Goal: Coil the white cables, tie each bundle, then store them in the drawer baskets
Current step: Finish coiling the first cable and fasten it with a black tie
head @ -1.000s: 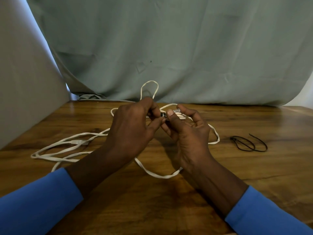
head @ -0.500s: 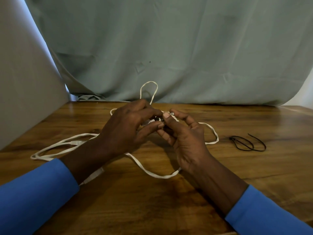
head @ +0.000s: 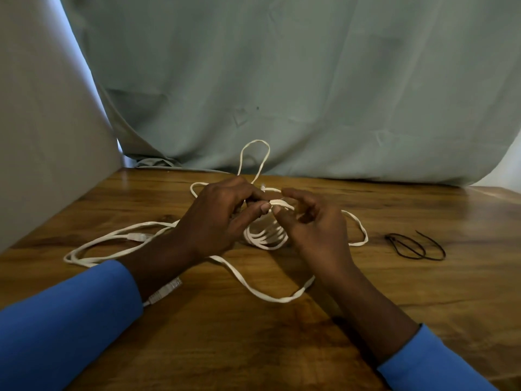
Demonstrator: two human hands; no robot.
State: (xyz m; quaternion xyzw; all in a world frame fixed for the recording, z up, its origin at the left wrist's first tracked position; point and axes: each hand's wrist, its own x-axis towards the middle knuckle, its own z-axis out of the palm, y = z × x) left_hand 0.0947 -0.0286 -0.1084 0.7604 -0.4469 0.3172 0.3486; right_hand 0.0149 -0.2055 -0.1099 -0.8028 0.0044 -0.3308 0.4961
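Head view has your left hand (head: 214, 221) and right hand (head: 318, 232) both pinching the top of the white cable coil (head: 266, 238) between them, while the black ties (head: 414, 246) lie on the wooden table (head: 282, 348) off to the right, nearer your right hand.

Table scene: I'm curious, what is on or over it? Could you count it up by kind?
2 hands: left hand, right hand
2 sleeves, blue
1 cable tangle, white; how many separate cables it holds cannot be told
1 tie bunch, black
Total: 6
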